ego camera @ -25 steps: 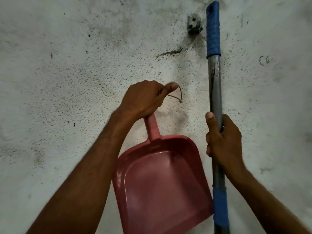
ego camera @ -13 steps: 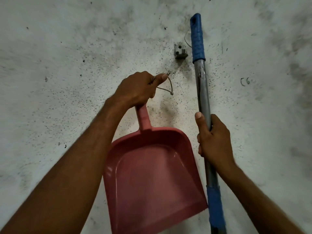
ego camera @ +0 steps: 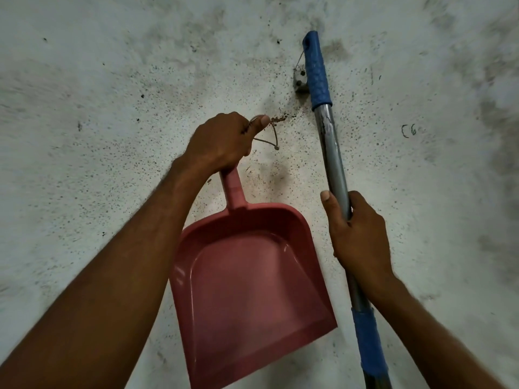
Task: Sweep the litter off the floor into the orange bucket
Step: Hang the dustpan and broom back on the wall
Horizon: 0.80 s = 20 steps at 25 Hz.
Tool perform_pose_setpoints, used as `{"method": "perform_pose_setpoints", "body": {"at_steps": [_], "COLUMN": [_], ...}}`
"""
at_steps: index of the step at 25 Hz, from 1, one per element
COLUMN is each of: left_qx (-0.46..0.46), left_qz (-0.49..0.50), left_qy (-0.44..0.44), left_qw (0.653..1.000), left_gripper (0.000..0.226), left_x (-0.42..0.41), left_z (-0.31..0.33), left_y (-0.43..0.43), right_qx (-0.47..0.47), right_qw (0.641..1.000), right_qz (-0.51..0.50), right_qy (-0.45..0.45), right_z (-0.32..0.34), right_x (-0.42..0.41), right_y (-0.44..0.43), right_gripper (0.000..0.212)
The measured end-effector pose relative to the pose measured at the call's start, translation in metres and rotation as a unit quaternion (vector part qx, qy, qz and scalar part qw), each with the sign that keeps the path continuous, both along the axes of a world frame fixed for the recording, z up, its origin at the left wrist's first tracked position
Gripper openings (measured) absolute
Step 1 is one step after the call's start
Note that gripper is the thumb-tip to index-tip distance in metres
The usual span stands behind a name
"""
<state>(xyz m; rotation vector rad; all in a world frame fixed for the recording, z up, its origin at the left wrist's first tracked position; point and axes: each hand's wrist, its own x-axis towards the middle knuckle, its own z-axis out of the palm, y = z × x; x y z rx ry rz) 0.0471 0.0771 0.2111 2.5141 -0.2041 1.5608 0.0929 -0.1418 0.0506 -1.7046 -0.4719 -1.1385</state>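
A pink plastic dustpan (ego camera: 247,293) hangs against the speckled white wall, scoop downward. My left hand (ego camera: 222,141) grips the top of its handle, thumb pressed on a thin wire loop (ego camera: 271,140) tied there. To the right stands a broom pole (ego camera: 332,153), grey metal with a blue grip at the top and blue tape lower down. My right hand (ego camera: 358,234) is wrapped round the metal part of the pole. The broom head, the litter and the orange bucket are out of view.
A small grey metal bracket (ego camera: 299,82) is fixed to the wall just left of the pole's blue grip, with a thin wire running up from it. A rusty nail or stain (ego camera: 280,118) marks the wall by my left thumb. "C6" (ego camera: 408,131) is scribbled at right.
The view has tilted up, so everything sits lower in frame. The pole's blue top has come against the bracket. My left hand holds the dustpan loop close to the rusty mark.
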Motion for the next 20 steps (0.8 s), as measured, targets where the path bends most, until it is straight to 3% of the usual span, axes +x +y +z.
{"method": "perform_pose_setpoints", "body": {"at_steps": [6, 13, 20], "left_qx": [0.006, -0.004, 0.03], "left_qz": [0.001, -0.042, -0.03], "left_qy": [0.01, 0.023, 0.023], "left_qw": [1.0, 0.999, 0.999], "left_gripper": [0.075, 0.076, 0.077], "left_x": [0.005, 0.007, 0.01], "left_z": [-0.015, -0.027, -0.023], "left_y": [0.009, 0.016, 0.008], "right_qx": [-0.048, 0.027, 0.049], "right_qw": [0.998, 0.999, 0.998], "right_qz": [-0.028, -0.012, 0.019], "right_qy": [0.029, 0.034, 0.039], "right_z": [-0.05, -0.078, -0.059], "right_x": [0.003, -0.001, 0.004], "right_y": [-0.001, -0.004, 0.001], "right_gripper": [0.041, 0.032, 0.035]}}
